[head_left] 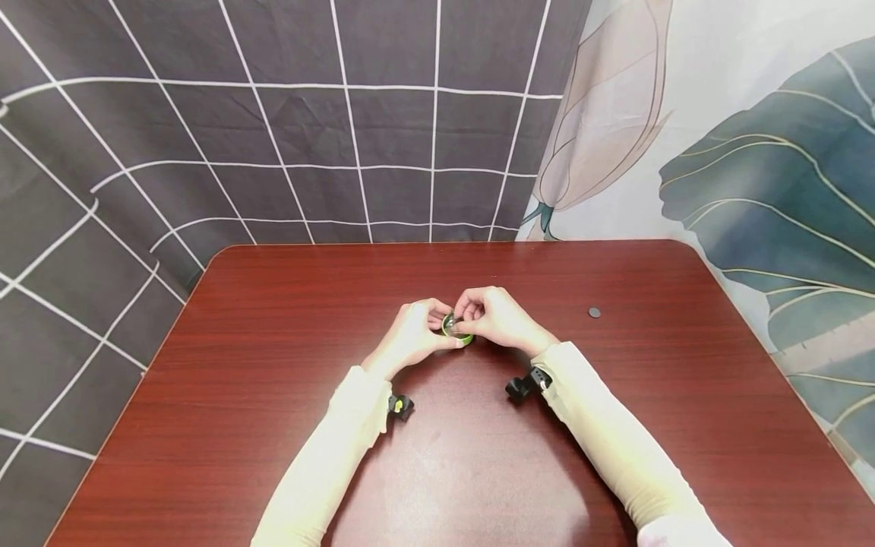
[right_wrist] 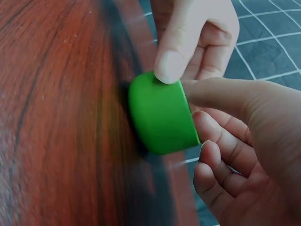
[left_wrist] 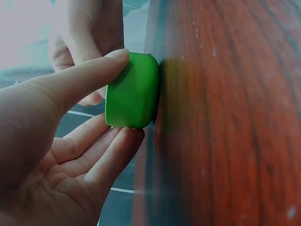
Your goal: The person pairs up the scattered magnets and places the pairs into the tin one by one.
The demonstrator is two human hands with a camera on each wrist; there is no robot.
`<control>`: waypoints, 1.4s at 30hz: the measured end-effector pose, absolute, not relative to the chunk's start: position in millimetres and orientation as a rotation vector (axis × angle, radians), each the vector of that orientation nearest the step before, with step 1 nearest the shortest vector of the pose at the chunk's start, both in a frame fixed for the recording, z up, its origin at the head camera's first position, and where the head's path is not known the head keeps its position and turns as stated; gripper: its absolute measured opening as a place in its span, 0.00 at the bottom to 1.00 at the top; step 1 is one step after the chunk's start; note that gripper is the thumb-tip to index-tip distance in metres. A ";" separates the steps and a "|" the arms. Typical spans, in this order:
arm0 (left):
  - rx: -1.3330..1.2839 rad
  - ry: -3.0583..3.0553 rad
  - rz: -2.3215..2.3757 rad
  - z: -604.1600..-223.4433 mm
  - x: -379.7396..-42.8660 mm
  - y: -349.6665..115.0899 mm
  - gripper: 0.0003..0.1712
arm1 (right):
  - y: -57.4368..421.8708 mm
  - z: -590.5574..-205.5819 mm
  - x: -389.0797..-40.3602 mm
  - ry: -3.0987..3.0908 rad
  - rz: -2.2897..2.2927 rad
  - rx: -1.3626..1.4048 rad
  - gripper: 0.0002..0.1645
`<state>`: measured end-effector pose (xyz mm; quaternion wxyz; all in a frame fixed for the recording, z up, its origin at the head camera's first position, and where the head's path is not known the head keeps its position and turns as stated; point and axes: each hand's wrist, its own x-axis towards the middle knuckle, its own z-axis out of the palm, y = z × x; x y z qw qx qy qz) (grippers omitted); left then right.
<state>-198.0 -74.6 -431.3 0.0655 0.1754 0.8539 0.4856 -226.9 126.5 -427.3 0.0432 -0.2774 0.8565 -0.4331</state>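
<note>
A small green round container (head_left: 467, 341) with rounded lower edges stands on the table, its open side up. My left hand (head_left: 410, 336) grips its side, thumb on the near wall and fingers on the far side; the left wrist view shows this hold on the green wall (left_wrist: 134, 92). Over the opening, my right hand (head_left: 504, 319) has its fingers curled, thumb and forefinger dipping inside the rim. A small silvery thing (head_left: 450, 324) shows at those fingertips in the head view; its kind is unclear. In the right wrist view the container's wall (right_wrist: 162, 113) hides it.
A small dark grey disc (head_left: 595, 312) lies flat on the red-brown wooden table (head_left: 273, 365), to the right of both hands. Behind the table hang a dark grid-patterned cloth (head_left: 287, 129) and a leaf-patterned curtain (head_left: 752, 190).
</note>
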 end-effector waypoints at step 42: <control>0.701 2.806 1.333 -395.4 -189.6 -76.3 0.42 | 188.4 -396.4 -208.9 2.742 -1.358 -0.691 0.30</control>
